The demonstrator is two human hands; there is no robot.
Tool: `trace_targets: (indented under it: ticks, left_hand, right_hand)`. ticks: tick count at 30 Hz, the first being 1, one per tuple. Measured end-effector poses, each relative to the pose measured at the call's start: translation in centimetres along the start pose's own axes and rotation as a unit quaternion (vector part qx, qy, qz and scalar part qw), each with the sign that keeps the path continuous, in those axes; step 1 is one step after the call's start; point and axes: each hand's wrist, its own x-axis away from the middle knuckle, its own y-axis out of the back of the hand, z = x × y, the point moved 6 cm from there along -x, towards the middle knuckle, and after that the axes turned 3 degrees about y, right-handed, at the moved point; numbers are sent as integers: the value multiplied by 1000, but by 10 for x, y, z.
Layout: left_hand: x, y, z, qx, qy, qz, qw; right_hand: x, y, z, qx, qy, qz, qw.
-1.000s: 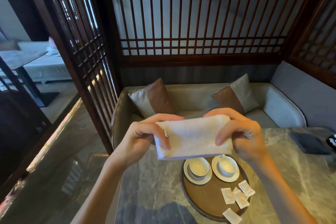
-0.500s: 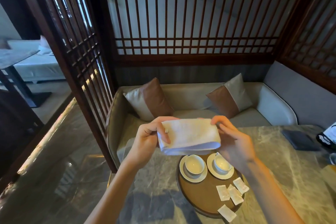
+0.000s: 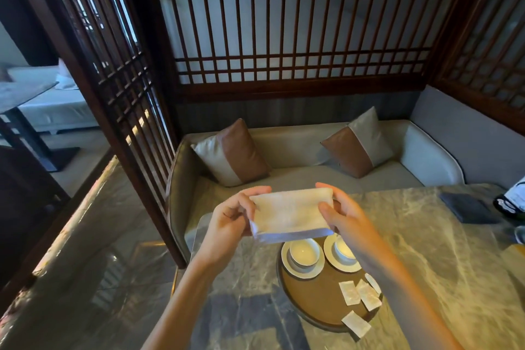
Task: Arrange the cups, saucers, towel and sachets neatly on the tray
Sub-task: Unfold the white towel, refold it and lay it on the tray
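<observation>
White towel now folded narrower than a second ago, we pinch its ends in left grip and right grip — above the tray, ready for placing.

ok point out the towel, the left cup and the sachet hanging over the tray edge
towel (image 3: 289, 212): head view, middle of the folded cloth held between both hands
left cup (image 3: 303, 252): head view, inside of the bowl
sachet (image 3: 356, 323): head view, centre of the packet at the tray's near rim

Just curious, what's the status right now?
Both hands, left and right, grip folded towel above tray. Cups on saucers. Nothing blocking.
</observation>
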Motion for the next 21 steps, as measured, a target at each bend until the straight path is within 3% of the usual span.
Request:
trace_targets:
  ticks: [4,7,10,13,18,21]
  left_hand:
    - [10,-7,17,229,165,8,959]
    - [13,-19,20,144,230,13,962]
    - [15,-29,12,9,216,1,976]
    - [14,-30,10,-55,181,-3,982]
    - [9,-32,4,-137,93,-31,986]
    - [6,-29,8,-163,60,-80,982]
  right_hand:
    - [-3,0,-7,3,11,-50,999]
    - [-4,-5,-12,-3,22,-49,999]
    - [-6,-8,-16,-28,17,-39,999]
    - [-6,-11,-12,-20,21,-22,999]
    - [0,-5,-5,76,82,-144,983]
    - [5,-5,-6,82,109,-172,976]
